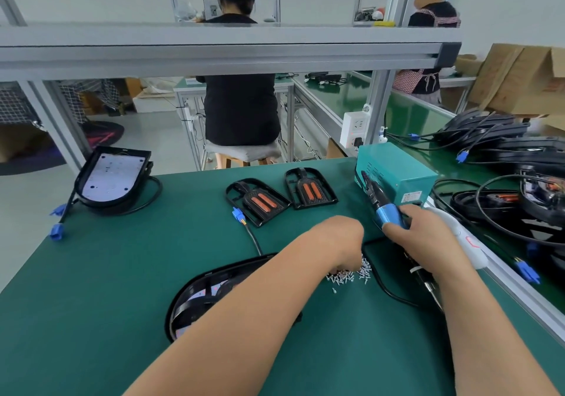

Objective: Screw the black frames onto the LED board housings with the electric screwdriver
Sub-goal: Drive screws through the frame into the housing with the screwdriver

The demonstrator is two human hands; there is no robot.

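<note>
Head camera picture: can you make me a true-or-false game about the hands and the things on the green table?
1. The right hand grips the blue-handled electric screwdriver. True.
2. The left hand holds a hammer. False: it is at the pile of small silver screws.
3. Two black plastic frames with orange strips lie on the green table mat. True.
4. The black housing with the white LED board sits at the mat's right edge. False: the housing sits far left.

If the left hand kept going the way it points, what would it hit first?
The left hand would probably meet the screw pile first; its fingertips seem to be touching it.
</note>
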